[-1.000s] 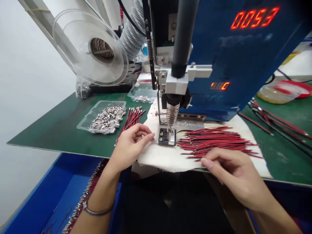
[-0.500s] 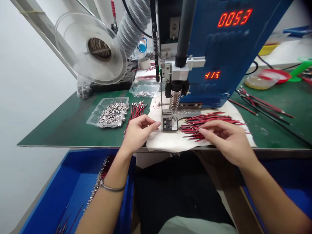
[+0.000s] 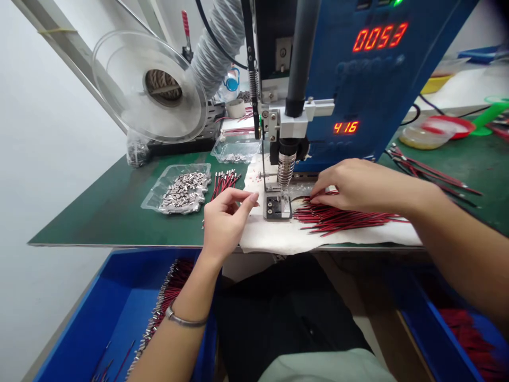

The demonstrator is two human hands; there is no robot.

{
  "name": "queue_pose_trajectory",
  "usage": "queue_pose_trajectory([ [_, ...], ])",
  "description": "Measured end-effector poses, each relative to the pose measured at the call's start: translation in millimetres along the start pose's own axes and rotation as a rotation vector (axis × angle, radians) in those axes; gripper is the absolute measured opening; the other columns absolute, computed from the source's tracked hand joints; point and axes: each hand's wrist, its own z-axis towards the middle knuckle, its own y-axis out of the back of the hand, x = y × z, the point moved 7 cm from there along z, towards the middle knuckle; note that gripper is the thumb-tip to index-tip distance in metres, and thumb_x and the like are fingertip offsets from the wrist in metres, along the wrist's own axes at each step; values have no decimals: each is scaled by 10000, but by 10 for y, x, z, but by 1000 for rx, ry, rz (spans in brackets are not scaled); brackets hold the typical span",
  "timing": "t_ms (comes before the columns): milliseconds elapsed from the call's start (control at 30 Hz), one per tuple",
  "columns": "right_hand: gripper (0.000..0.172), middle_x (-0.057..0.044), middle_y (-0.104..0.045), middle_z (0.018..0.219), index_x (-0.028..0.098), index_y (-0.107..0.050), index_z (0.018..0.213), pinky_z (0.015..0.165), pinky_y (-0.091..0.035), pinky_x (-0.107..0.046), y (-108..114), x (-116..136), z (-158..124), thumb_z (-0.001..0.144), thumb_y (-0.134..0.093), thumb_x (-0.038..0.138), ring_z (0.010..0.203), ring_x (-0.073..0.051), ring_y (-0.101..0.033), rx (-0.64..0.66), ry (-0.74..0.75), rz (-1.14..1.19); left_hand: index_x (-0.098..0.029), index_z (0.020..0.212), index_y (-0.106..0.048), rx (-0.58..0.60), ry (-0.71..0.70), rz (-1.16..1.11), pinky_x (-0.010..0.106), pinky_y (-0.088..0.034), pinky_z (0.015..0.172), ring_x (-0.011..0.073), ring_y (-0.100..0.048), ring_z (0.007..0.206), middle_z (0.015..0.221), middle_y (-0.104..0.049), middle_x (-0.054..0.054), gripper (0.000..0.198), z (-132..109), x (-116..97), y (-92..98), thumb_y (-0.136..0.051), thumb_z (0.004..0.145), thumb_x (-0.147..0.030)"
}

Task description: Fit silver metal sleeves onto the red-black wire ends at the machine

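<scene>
My left hand (image 3: 228, 220) hovers just left of the small metal fixture (image 3: 277, 208), thumb and forefinger pinched together. Whatever sits in that pinch is too small to make out. Over the back of a pile of red-and-black wires (image 3: 338, 220) reaches my right hand (image 3: 350, 183), its fingertips closed on wire ends near the fixture. The pile lies on a white cloth (image 3: 274, 236). Directly above the fixture hangs the machine's spring-wrapped head (image 3: 286, 164). A clear tray (image 3: 151, 199) of small metal connectors stands to the left, beside a bunch of wires with connectors attached (image 3: 225, 183).
The blue machine (image 3: 350, 79) with lit red digits rises behind my hands. A clear reel (image 3: 119, 90) and a grey hose (image 3: 220, 48) stand at the back left. Blue bins (image 3: 131, 286) flank my lap, below the table edge. Loose wires (image 3: 433, 172) lie at right.
My right hand has moved from the front of the wire pile to its back edge, closer to the fixture. My left hand stays pinched, shifted only slightly. The lower display now reads clearly.
</scene>
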Motion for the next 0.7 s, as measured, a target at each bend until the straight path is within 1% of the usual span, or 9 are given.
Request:
queue_pose_trajectory([
  [67,126,-10,-808,820,300,-854,849,617,-414,-327,-7,6,66,873,-730,294,648,-175,-663,26,34,-28,-222,803,-747,-37,-17,-7,272,-475,606,132,-650,654,736,-758,1,213,-3,-27,-36,-814,886,-407],
  [167,102,7,-771,723,308,-840,771,559,-352,-318,3,27,162,836,-761,300,561,-153,-602,49,76,-61,-221,795,-724,-100,-22,-83,272,-468,595,128,-638,661,722,-741,-3,210,17,-53,-100,-811,885,-389],
  [267,116,17,-737,668,304,-821,743,528,-338,-308,-13,76,236,825,-747,268,530,-145,-578,89,135,-57,-219,815,-697,-114,18,-161,273,-450,558,114,-613,623,768,-756,9,225,68,-33,-164,-797,885,-408],
  [333,128,19,-739,680,306,-814,749,522,-352,-308,-38,81,255,830,-730,253,541,-149,-593,114,147,-59,-221,836,-679,-127,58,-207,270,-406,505,95,-565,566,805,-767,16,238,95,4,-175,-786,884,-428],
  [433,145,16,-769,748,298,-812,789,556,-392,-313,-62,40,236,865,-692,266,595,-156,-637,110,133,-43,-224,839,-650,-127,131,-291,268,-298,431,56,-404,457,806,-763,10,252,102,88,-176,-783,876,-435],
  [533,179,11,-787,811,276,-810,846,612,-429,-314,-74,10,182,908,-643,283,652,-156,-664,112,156,30,-227,849,-641,-110,198,-319,272,-247,415,45,-314,428,797,-755,3,248,82,174,-182,-777,880,-432],
  [600,194,3,-791,846,261,-802,869,645,-445,-313,-60,5,152,926,-622,306,682,-157,-670,97,179,68,-227,866,-655,-106,210,-277,276,-266,420,55,-354,441,815,-762,9,243,73,201,-179,-771,882,-440],
  [667,208,-5,-789,872,251,-791,881,670,-450,-314,-39,9,135,936,-604,325,704,-160,-671,70,196,81,-225,869,-672,-100,195,-231,273,-342,448,83,-498,512,838,-773,24,250,73,191,-183,-777,876,-452],
  [700,214,-8,-785,880,248,-785,885,678,-451,-316,-30,16,129,941,-595,330,707,-162,-670,56,203,80,-224,862,-678,-101,182,-219,271,-394,478,105,-583,583,841,-775,31,254,75,176,-186,-784,871,-455],
])
